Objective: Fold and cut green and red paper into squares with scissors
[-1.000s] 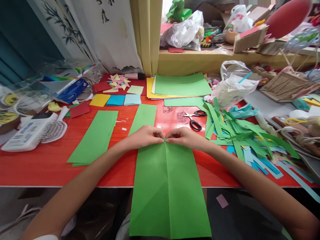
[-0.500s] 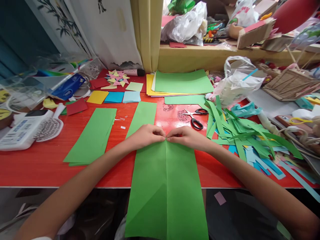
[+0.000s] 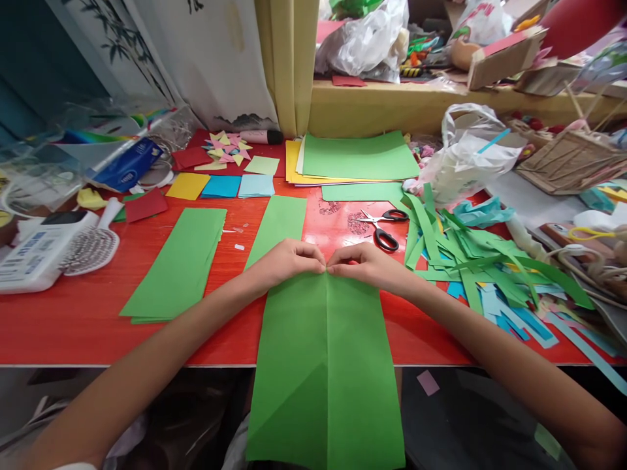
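Note:
A wide green sheet of paper (image 3: 294, 365), creased down its middle, hangs over the table's front edge toward me. My left hand (image 3: 298, 261) pinches its far edge just left of the crease. Right beside it, my right hand (image 3: 356, 262) pinches the same edge on the other side, fingertips almost touching the left ones. Beyond the left hand lies a narrow green paper strip (image 3: 280, 225). Black-handled scissors (image 3: 385, 228) rest partly open on the table past my right hand. A stack of green paper pieces (image 3: 176, 264) sits left of my left forearm.
Green and blue paper scraps (image 3: 484, 261) pile up on the right. Coloured sheets (image 3: 360, 155) are stacked at the back, near small paper squares (image 3: 220, 186) and folded paper stars (image 3: 228, 149). A hairbrush (image 3: 93, 248) lies at left; a plastic bag (image 3: 465, 156) stands back right.
Both hands keep their pinch on the green sheet at nearly the same place. The view has shifted very slightly; nothing on the table has visibly moved.

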A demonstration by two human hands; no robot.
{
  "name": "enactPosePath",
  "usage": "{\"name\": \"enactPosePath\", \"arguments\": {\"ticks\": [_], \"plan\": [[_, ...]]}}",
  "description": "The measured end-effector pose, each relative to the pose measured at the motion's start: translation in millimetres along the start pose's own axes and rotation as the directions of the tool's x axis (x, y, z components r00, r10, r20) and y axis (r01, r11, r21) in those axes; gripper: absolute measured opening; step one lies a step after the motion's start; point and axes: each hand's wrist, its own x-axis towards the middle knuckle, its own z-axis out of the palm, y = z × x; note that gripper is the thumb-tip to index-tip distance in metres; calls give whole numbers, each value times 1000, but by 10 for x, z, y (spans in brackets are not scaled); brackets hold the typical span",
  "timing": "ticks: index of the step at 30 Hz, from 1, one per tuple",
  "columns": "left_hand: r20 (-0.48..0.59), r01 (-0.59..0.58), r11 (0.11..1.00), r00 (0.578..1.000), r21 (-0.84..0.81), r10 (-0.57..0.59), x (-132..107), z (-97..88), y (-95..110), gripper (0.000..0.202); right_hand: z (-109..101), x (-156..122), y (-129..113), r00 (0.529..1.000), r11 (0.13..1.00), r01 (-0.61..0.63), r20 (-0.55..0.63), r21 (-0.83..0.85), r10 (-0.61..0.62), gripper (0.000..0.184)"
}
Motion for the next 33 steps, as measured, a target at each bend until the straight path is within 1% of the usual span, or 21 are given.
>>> {"name": "enactPosePath", "arguments": {"ticks": [3, 9, 14, 18, 21, 23, 26, 30, 33], "plan": [[-4, 7, 999, 1000, -47, -7, -14, 6, 17, 11, 1, -13, -14, 1000, 999, 4, 10, 35, -4, 19], [-6, 59, 984, 998, -167, -61, -34, 36, 27, 9, 19, -33, -28, 999, 998, 38, -17, 40, -37, 16], [-2, 85, 967, 996, -238, -88, -55, 41, 30, 8, 17, -46, -59, 999, 997, 44, -20, 60, -43, 18], [1, 77, 958, 997, -276, -80, -56, 44, 20, 9, 8, -51, -75, 999, 991, 34, -12, 130, -32, 20], [-5, 58, 964, 998, -261, -61, -50, 49, 8, 10, 0, -44, -56, 999, 972, -37, 30, 230, 31, 21], [-3, 53, 969, 998, -240, -55, -47, 48, 4, 10, -7, -37, -34, 997, 963, -69, 53, 260, 57, 22], [8, 42, 985, 999, -170, -41, -43, 37, 5, 11, -14, -29, -9, 997, 970, -69, 58, 232, 57, 21], [34, -25, 998, 999, -52, 26, -32, 16, -10, 11, -20, -29, -9, 997, 987, -48, 66, 151, 39, 20], [37, -56, 998, 998, -10, 56, -18, 12, -33, 12, -20, -32, -29, 998, 994, -44, 49, 99, 39, 19]]}}
